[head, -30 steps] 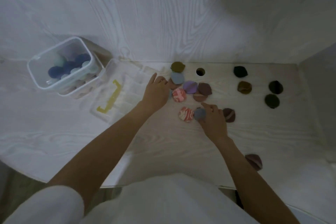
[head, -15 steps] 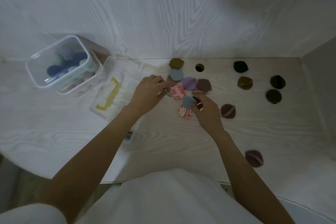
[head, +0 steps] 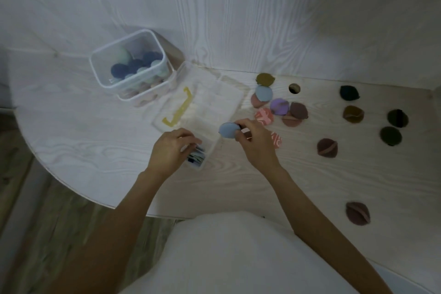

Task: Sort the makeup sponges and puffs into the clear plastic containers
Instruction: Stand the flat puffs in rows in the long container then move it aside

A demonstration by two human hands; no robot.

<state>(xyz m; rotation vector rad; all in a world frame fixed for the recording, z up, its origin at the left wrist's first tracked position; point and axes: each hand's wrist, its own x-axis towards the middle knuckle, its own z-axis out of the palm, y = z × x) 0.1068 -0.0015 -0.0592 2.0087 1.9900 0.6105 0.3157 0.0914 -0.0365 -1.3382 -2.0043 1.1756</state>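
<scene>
While the right hand (head: 256, 143) pinches the blue puff (head: 229, 130) between thumb and fingertips, fingers curled narrow around its edge, the puff hangs just above the right rim of the flat clear organizer (head: 210, 112), not yet inside. To do this step well, I think it should go edge-first into a free compartment w/o pushing the divider walls, and be let go only when it sits flat.

Left hand (head: 171, 148) rests on the near end of the organizer, fingers curled over its rim at the corner compartment, where some dark and pale pieces already lie; if it pinches sth there, I cannot tell. It seems to steady the box.

Further out, the tall clear tub (head: 105, 79) at the back left holds blue and green sponges. Approx. a dozen puffs wait on the table (head: 83, 138): a pink marbled puff (head: 264, 116), a purple puff (head: 279, 107), and brown, olive and dark ones to the right, well apart.
</scene>
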